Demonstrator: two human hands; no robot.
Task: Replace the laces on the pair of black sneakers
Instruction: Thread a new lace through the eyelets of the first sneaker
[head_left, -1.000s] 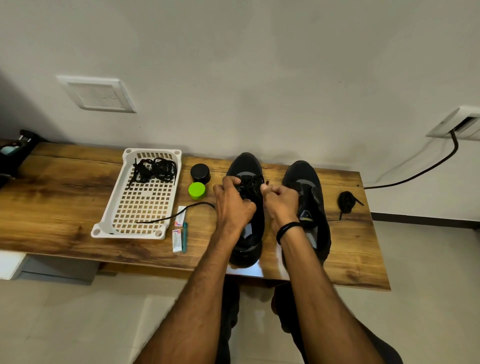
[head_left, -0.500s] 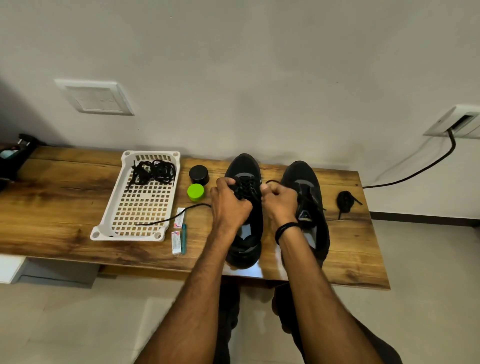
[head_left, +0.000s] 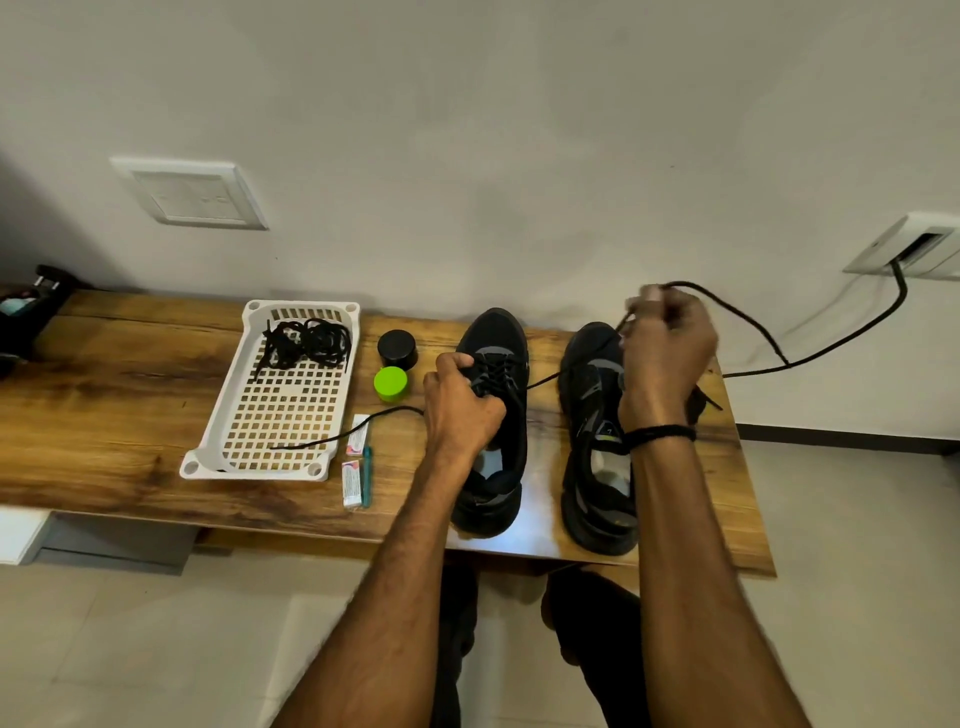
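Observation:
Two black sneakers stand side by side on the wooden table (head_left: 104, 405), toes toward the wall. My left hand (head_left: 460, 405) grips the left sneaker (head_left: 498, 415) at its laced eyelets. My right hand (head_left: 667, 353) is raised over the right sneaker (head_left: 592, 426) and pinches a black lace (head_left: 545, 383) that runs taut from the left sneaker's eyelets up to my fingers and loops off to the right. The lace's other end (head_left: 363, 423) trails left across the table into the white tray.
A white perforated tray (head_left: 280, 415) holds a bundle of black laces (head_left: 306, 340). A black jar (head_left: 397, 349), a green lid (head_left: 390, 383) and two small packets (head_left: 356, 462) lie between tray and shoes. Another lace bundle (head_left: 701, 402) sits behind my right wrist. A black cable (head_left: 841, 343) hangs from the wall.
My right hand has left the left sneaker and risen up and to the right, drawing the lace through the eyelets. My left hand stays on the left sneaker.

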